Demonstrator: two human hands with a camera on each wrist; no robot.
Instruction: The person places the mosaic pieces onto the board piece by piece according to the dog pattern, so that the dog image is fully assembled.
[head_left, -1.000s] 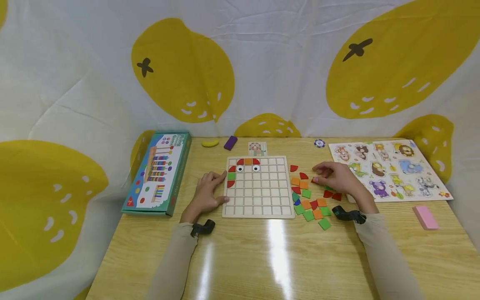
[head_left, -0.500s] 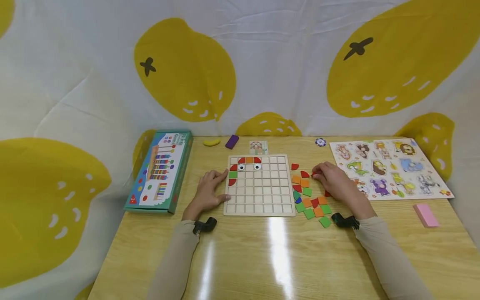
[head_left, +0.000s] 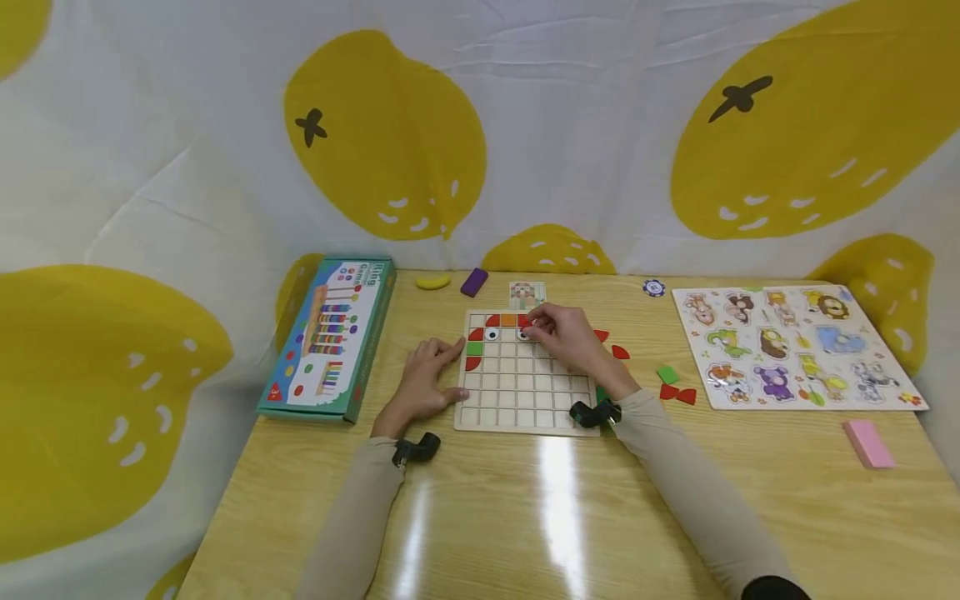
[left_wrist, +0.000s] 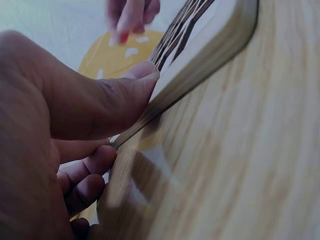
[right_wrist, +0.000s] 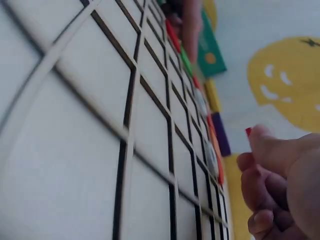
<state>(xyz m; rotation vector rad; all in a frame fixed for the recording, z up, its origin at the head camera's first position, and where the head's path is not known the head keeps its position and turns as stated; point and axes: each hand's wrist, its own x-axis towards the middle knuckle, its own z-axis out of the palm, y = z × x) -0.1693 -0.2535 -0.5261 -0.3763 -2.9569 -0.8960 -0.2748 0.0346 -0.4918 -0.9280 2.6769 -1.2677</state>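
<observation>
Fingers of right hand (head_left: 573, 337): pinching one red piece (right_wrist: 248, 131) above board's (head_left: 510, 392) far part. Left hand (head_left: 422, 383): thumb and forefinger spread apart, touching board's left edge. Board: flat on bench (head_left: 480, 508).

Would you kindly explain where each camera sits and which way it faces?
Head: worn there, facing forward and down at the grid board; sleeves, left hand and right hand show.
Left wrist: worn there, facing the left hand touching the board's edge; the right hand blurs beyond.
Right wrist: worn there, facing low across the board; the right hand pinches a red piece, left hand partly visible.
Both wrist views share the board and both hands.
</observation>
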